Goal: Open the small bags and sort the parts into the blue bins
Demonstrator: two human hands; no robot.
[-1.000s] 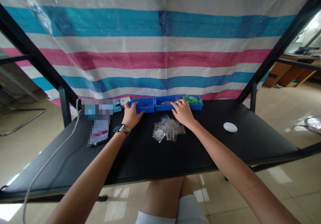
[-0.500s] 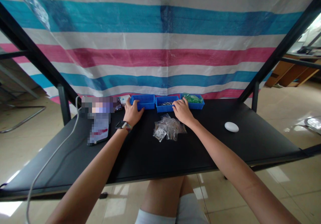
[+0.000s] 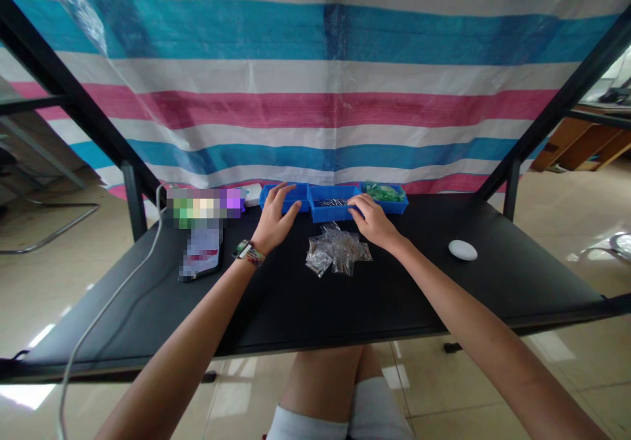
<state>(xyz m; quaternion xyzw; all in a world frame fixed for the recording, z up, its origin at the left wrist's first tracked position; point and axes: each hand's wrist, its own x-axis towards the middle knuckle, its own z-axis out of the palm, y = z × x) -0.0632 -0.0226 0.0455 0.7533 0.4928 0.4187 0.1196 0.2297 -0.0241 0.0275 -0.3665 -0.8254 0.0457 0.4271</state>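
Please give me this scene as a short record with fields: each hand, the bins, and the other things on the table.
Left hand: open, fingers spread over the left blue bin
Right hand: fingertips at the front wall of the middle blue bin; grip unclear
Middle bin contents: small metal parts
Right blue bin: holds green items
In front of the bins: pile of clear small bags
Table: black
Right part of table: white oval object
Left wrist: watch
Behind: striped tarp
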